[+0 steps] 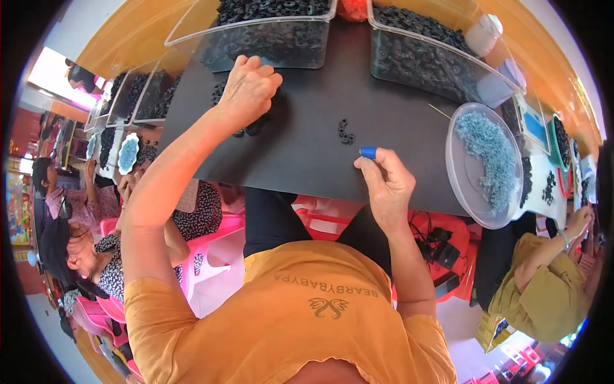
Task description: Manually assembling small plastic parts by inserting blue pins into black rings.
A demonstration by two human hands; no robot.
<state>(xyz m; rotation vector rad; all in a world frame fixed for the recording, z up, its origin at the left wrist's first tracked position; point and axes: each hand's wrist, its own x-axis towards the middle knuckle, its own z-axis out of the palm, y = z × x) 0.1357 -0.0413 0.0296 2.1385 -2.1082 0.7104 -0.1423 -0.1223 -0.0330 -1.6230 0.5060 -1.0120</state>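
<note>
My left hand (249,86) is raised over the dark table at the left, its fingers curled in. Whatever it may hold is hidden. Small black parts (219,93) lie beside and partly behind this hand, and a few more black pieces (254,125) sit in the shadow under the wrist. At the table's near edge, my right hand (388,182) pinches thumb against forefinger, with a blue cover (368,153) on one fingertip. Nothing between those fingertips can be made out. Just beyond them, several black ring-like parts (346,132) form a loose curve on the table.
Two clear bins of black parts, one at the far left (275,45) and one at the far right (422,64), line the back. A round tray (454,173) of pale blue pieces stands right, with a thin stick (439,111) beside it. People sit on both sides.
</note>
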